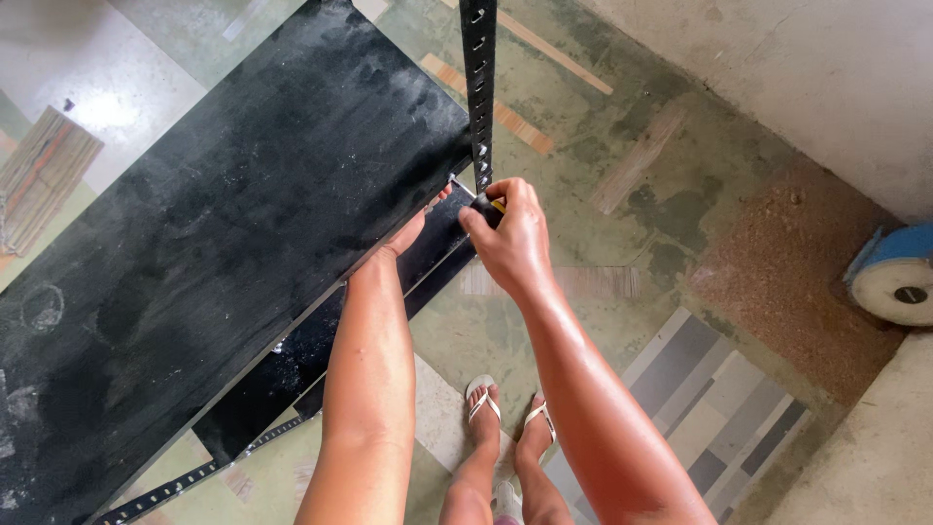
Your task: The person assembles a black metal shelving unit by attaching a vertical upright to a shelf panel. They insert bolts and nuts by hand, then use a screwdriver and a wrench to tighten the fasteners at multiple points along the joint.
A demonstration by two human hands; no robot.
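I look down at a black shelf board [214,233] of a metal rack. A black slotted upright post [478,87] stands at its near right corner. My right hand [510,238] is closed around a small tool with a yellow part [498,206], held against the foot of the post. My left hand [416,226] reaches under the corner of the shelf board, its fingers mostly hidden beneath the edge. A lower black shelf [292,369] and a slotted black rail [185,481] show below the board.
My feet in white flip-flops [505,413] stand on a worn green floor with patches of grey striped flooring [719,399]. A pile of sawdust [797,262] and a blue and white round object [899,277] lie at the right by the wall.
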